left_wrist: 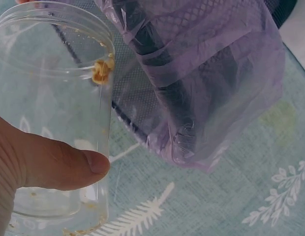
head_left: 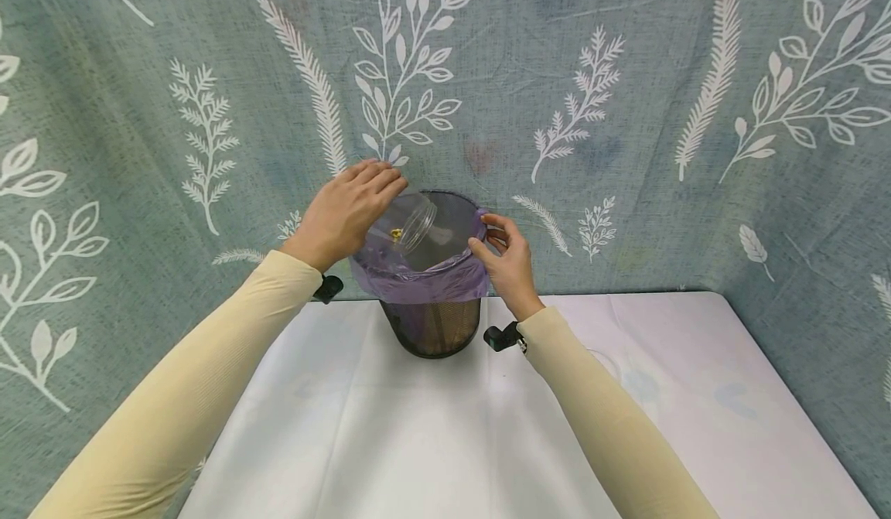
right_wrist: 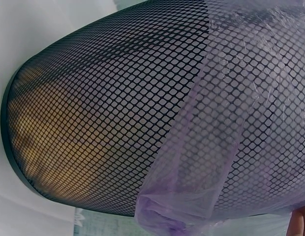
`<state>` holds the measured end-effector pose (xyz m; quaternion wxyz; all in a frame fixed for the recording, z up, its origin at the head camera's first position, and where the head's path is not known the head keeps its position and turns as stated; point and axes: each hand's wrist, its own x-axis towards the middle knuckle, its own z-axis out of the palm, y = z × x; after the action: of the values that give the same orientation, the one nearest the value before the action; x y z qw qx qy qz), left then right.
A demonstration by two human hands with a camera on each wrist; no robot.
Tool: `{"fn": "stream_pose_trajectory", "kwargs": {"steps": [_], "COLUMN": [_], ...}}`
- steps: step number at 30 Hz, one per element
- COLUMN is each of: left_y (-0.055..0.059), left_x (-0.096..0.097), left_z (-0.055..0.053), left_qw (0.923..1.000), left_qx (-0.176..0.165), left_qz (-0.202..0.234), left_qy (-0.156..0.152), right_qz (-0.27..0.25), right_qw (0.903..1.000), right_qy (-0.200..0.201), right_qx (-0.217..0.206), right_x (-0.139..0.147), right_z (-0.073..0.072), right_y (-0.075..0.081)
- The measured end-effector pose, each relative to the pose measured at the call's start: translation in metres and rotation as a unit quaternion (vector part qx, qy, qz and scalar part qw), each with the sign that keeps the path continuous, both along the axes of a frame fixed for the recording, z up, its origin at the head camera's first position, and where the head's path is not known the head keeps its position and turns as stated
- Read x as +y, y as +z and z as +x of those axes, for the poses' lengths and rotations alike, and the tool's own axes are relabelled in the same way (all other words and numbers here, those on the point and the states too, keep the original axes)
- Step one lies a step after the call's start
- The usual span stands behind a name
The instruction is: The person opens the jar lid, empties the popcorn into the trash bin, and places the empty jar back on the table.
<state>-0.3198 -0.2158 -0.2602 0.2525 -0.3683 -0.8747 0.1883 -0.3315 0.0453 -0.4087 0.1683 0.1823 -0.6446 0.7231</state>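
Observation:
My left hand [head_left: 348,213] grips a clear plastic jar [head_left: 414,225], tilted with its mouth over a black mesh trash bin [head_left: 435,329]. In the left wrist view the thumb presses along the jar's side, and a yellow-brown lump [left_wrist: 101,71] clings inside near its mouth, with small crumbs lower down. A purple trash bag [head_left: 445,283] lines the bin and folds down outside its rim. At the bin's right side my right hand [head_left: 511,260] holds the bagged rim between thumb and fingers. Only some fingertips [right_wrist: 297,223] show in the right wrist view.
The bin stands on a white-covered table [head_left: 418,442], near its back edge. Something brownish [right_wrist: 69,142] shows through the mesh low in the bin. A grey-green cloth [head_left: 480,101] with white leaf prints hangs behind and at both sides.

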Motion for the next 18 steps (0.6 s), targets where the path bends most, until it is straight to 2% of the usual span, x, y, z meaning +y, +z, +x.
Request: {"fn": "stream_pose_trajectory", "kwargs": {"steps": [7,12,18], "left_y": [0.0,0.002,0.005], "left_x": [0.002,0.005,0.011], "left_z": [0.002,0.005,0.007], "left_qw": [0.9999,0.9994,0.9993], "left_qx": [0.006,0.008,0.005], "left_qz": [-0.013,-0.032,-0.036], "left_qy": [0.001,0.009,0.011], "right_qz": [0.001,-0.003,0.001], "right_qw": [1.0,0.9999,0.9999], "right_qy": [-0.002,-0.004,-0.005], "right_qx": [0.004,0.012,0.01], "right_x": [0.0,0.0,0.0], "right_z": [0.0,0.0,0.0], "right_y": [0.0,0.0,0.0]}}
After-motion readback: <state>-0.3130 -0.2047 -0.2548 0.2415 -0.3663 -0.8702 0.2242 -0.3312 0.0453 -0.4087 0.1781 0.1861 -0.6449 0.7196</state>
